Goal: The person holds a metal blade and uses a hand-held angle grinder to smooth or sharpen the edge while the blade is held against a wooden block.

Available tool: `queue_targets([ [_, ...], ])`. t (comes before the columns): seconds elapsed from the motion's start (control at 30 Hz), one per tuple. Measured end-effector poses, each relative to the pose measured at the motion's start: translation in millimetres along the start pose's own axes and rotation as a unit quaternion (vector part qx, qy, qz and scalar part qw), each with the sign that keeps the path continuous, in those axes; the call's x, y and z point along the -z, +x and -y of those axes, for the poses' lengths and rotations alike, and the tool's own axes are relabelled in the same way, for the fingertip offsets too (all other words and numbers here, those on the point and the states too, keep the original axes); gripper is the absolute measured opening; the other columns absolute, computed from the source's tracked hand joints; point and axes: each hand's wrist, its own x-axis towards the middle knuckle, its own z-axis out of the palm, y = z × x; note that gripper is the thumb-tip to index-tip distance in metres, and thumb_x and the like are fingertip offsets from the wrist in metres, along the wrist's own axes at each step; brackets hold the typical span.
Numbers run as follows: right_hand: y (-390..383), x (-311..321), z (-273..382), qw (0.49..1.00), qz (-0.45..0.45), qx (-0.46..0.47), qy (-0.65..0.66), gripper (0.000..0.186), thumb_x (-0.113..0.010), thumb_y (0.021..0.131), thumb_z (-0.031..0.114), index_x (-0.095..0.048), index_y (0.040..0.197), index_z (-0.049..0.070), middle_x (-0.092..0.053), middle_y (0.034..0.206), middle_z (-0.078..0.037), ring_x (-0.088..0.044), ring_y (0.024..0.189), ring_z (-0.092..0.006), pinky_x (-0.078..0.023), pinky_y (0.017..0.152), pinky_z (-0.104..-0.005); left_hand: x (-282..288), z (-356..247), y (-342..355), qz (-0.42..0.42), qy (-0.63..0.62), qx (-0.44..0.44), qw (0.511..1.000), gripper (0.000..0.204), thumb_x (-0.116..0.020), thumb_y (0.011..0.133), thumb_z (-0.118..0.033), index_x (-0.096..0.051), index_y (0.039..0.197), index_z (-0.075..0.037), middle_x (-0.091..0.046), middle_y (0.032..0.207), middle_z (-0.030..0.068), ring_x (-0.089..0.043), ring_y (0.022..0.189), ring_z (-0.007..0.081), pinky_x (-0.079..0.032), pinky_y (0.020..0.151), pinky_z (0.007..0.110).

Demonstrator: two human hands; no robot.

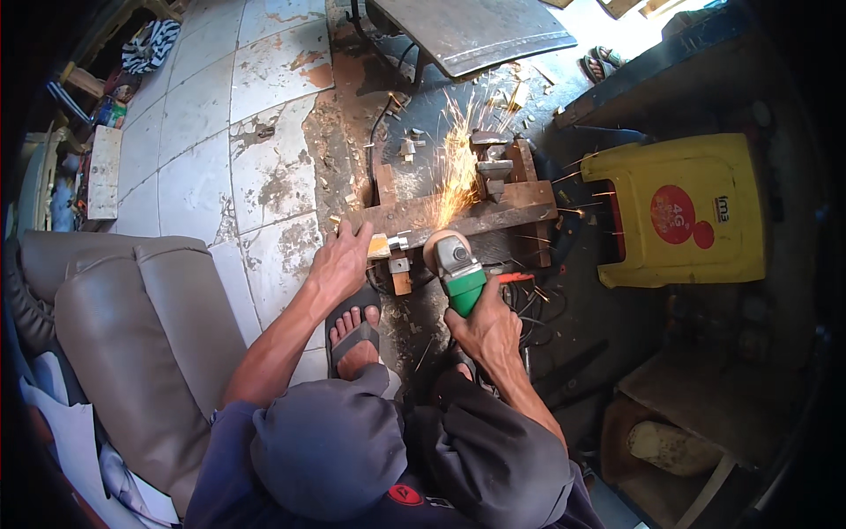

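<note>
My right hand [487, 326] is wrapped around the green body of an angle grinder [462, 284]. The grinder's disc [439, 250] is at the near edge of a low wooden work stand [515, 209], and a spray of orange sparks [458, 172] flies up and away from it. Left of the disc, my left hand [342, 260] has its fingers bent over a yellow block-like piece [379, 247] with a shiny metal end. The disc's exact contact point is hidden by the grinder head and sparks.
A metal vise [493, 163] sits on the stand. A yellow plastic stool [687, 212] lies at the right, and cables [533, 309] trail beside my right hand. A brown padded seat [145, 335] is at the left; a dark slanted board [476, 31] stands at the far side.
</note>
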Motion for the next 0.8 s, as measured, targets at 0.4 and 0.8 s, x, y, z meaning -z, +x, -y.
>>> queue_targets([
  [0.4,-1,-7,-2,0.999,-0.019,0.029,0.009,0.081,-0.078,0.084,0.035,-0.041,0.145,-0.004,-0.072,0.113,-0.036,-0.070,0.099,-0.0571,-0.055,0.087,-0.0611,2,0,3,0.026,-0.010,0.007,1.000,0.047,-0.063,0.087,0.005,-0.048,0.132,0.002,-0.054,0.119,0.0366,-0.063,0.111,0.0590,-0.058,0.093,0.059],
  [0.8,2,-2,-12,0.998,-0.050,0.025,0.002,0.075,-0.078,0.084,0.036,-0.043,0.135,-0.006,-0.073,0.103,-0.035,-0.072,0.094,-0.0558,-0.056,0.082,-0.0610,-2,5,6,0.022,-0.008,0.005,1.000,0.055,-0.066,0.085,0.005,-0.048,0.136,-0.003,-0.053,0.120,0.0341,-0.065,0.107,0.0600,-0.060,0.086,0.060],
])
